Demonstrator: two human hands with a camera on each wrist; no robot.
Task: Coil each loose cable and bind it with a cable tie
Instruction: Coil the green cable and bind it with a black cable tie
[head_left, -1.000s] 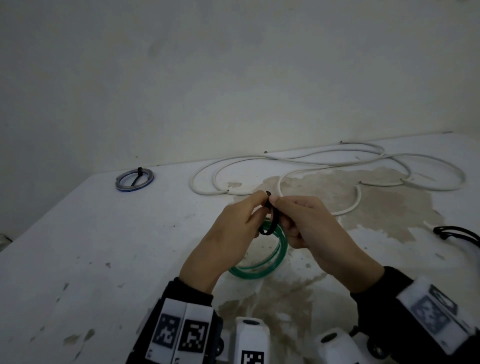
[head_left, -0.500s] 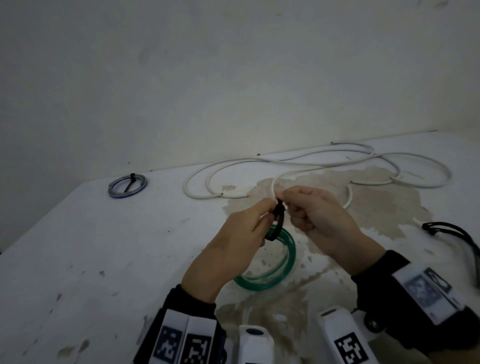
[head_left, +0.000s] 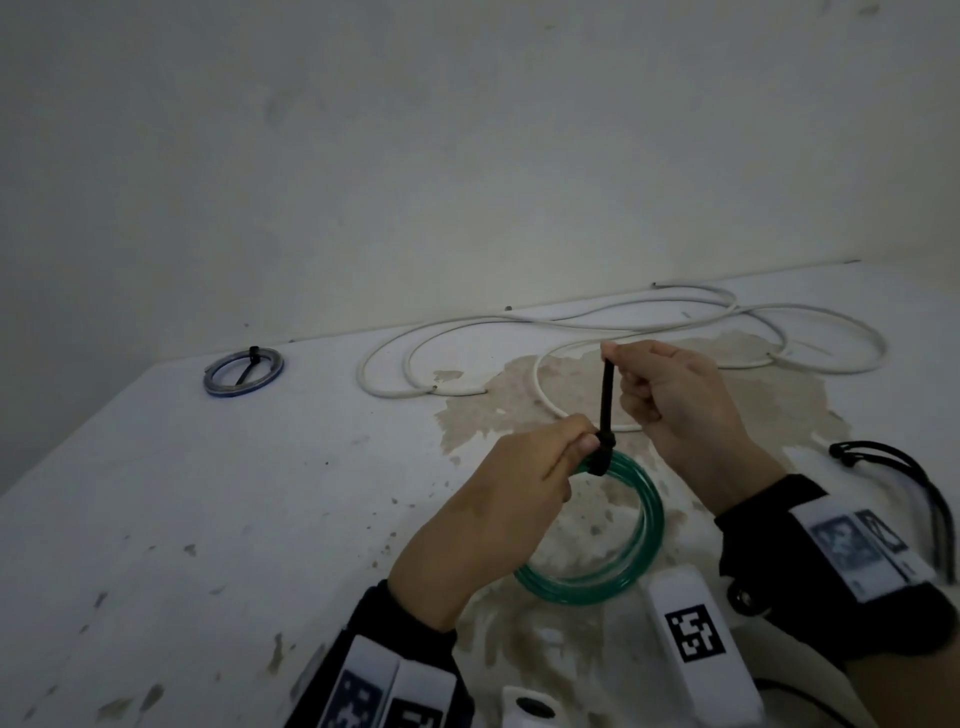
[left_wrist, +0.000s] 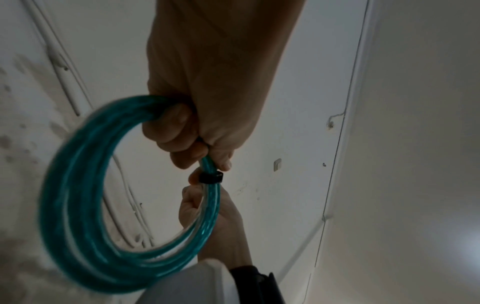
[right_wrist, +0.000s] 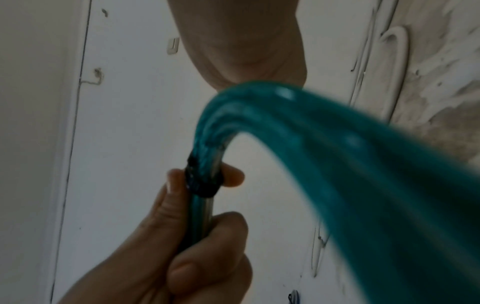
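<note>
Two hands are working at mid-frame: your left hand (head_left: 524, 470) is pinching the green cable coil (head_left: 618, 561) beside the cable tie (head_left: 605, 410), your right hand (head_left: 670, 395) is gripping its tail. You are best pulling straight, bracing the coil until snug.

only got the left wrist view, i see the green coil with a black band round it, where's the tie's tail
Observer: The right hand grip pinches the tail of the cable tie, stretched straight up from the green cable coil.
Operator: any coil done already
Observer: Yes, a blue-grey coil with a black tie across it lies at the far left of the table.
Operator: anything on the right side
Observer: A black cable lies near the table's right edge, partly out of frame.
</note>
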